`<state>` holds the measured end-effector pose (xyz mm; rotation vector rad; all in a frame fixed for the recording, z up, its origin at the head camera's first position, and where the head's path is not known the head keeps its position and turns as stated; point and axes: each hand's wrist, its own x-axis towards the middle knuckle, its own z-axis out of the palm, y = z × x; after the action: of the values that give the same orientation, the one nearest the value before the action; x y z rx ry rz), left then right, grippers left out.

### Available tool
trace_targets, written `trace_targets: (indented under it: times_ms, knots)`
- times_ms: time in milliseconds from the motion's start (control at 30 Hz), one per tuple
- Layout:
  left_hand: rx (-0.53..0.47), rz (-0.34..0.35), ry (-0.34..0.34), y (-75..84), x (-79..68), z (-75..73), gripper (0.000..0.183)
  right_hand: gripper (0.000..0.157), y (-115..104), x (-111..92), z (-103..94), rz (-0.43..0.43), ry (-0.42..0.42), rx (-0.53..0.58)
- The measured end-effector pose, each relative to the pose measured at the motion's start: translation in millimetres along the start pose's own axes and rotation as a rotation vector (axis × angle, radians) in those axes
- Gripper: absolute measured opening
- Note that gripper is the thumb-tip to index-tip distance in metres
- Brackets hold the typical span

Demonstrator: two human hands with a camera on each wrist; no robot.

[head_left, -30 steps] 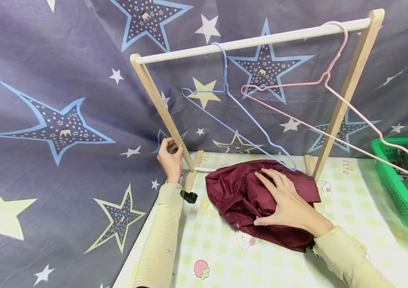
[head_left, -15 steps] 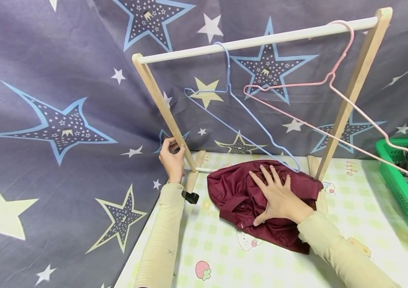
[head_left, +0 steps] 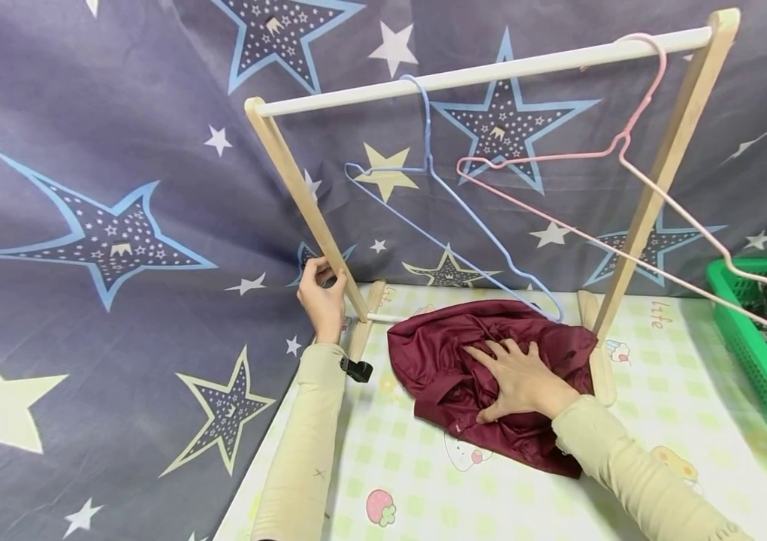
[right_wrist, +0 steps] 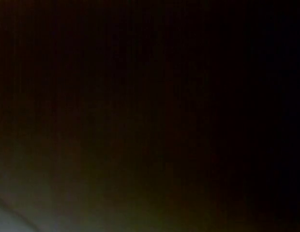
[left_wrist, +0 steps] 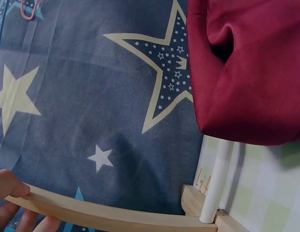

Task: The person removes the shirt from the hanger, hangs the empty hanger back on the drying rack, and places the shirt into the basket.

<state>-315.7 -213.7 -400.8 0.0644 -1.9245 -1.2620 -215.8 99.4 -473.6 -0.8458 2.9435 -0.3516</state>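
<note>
My left hand (head_left: 322, 300) pinches the left wooden post (head_left: 302, 203) of a clothes rack low down, and in the left wrist view the thumb and fingers (left_wrist: 12, 186) lie on either side of that post. A bunched maroon garment (head_left: 424, 346) with a small white mark lies on the table at the foot of the rack; its folded edge also shows in the left wrist view. On top of it rests my right hand (head_left: 518, 379), fingers spread and slightly bent, fingertips pressing into the folds. The right wrist view is almost wholly dark.
A blue hanger (head_left: 467, 210) and a pink hanger (head_left: 559, 158) hang from the white rail (head_left: 491, 73). The blue one's lower corner overlaps the garment. At right stands a green basket (head_left: 741, 361) holding dark checked cloth. A star-patterned curtain (head_left: 153, 338) backs the checked tablecloth (head_left: 457, 511).
My right hand has come down onto the garment and moved slightly left; its spread fingers have drawn in a little, creasing the cloth. The left hand keeps its hold on the post.
</note>
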Motion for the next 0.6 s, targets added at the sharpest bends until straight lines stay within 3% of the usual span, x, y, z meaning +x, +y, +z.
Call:
trace_targets:
  times_ms: [267, 600]
  knots:
    - [0.021, -0.004, 0.004, -1.3, 0.0, -0.8, 0.019, 0.105, -7.0, -4.9, 1.3, -0.037, -0.003, -0.038]
    - [0.019, -0.010, -0.003, -0.7, -0.3, 0.1, 0.019, 0.090, -13.6, -13.8, -1.0, -0.041, -0.014, 0.028]
